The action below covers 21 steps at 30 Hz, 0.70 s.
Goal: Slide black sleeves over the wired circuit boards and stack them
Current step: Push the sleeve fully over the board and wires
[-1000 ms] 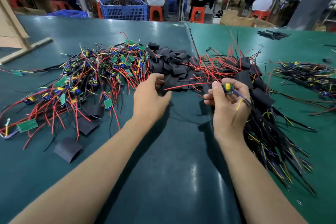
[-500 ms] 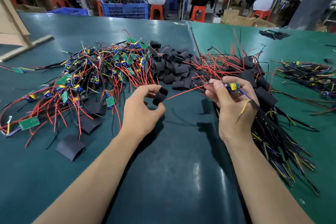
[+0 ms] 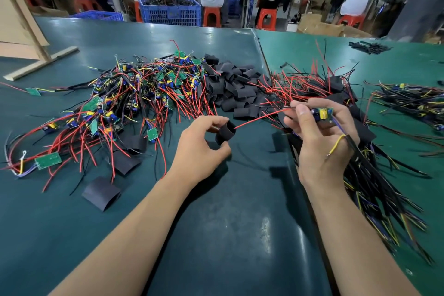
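- My left hand (image 3: 200,144) pinches a black sleeve (image 3: 225,132) above the counter (image 3: 240,235), its open mouth facing right.
- My right hand (image 3: 319,142) grips a wired circuit board (image 3: 323,113), long axis running left to right (red lead (image 3: 259,117) reaching the sleeve's mouth).
- Loose sleeves (image 3: 236,89) and bare boards (image 3: 144,94) lie behind; finished ones (image 3: 374,187) stack on the right, bare counter nearest me.

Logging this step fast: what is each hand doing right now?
Left hand: pinches an opened black sleeve above the table.
Right hand: grips a wired circuit board, its red wire pointing at the sleeve.
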Each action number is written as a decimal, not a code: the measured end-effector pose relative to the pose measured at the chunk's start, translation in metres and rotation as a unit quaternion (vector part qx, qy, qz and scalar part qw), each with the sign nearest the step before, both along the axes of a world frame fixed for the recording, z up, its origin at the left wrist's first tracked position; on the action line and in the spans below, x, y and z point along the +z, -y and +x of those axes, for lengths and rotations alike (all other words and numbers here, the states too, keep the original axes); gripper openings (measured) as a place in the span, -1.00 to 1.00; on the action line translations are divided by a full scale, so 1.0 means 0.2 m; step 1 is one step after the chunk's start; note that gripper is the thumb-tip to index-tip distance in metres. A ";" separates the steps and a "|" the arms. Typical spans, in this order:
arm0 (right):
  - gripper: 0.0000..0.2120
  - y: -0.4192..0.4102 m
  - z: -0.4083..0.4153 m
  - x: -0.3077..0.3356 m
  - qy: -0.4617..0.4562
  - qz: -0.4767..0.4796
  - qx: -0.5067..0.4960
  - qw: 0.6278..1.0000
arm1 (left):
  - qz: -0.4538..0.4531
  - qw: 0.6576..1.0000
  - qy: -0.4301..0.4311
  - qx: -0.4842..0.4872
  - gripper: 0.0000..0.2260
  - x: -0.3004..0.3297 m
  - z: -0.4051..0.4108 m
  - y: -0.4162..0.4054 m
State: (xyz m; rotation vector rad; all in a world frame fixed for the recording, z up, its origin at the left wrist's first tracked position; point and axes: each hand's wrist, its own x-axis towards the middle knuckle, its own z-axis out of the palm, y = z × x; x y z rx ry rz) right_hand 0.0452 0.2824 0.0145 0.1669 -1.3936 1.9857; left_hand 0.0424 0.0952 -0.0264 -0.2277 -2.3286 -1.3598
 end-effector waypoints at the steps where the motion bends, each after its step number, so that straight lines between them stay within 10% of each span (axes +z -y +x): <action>1: -0.85 0.01 0.00 0.00 -0.001 0.009 0.002 1.000 | 0.000 1.000 0.002 -0.002 -0.65 0.00 0.00 0.00; 21: -0.92 0.02 0.02 -0.05 0.021 0.173 0.044 0.984 | -0.001 0.999 -0.007 0.045 -0.65 0.01 -0.01 0.00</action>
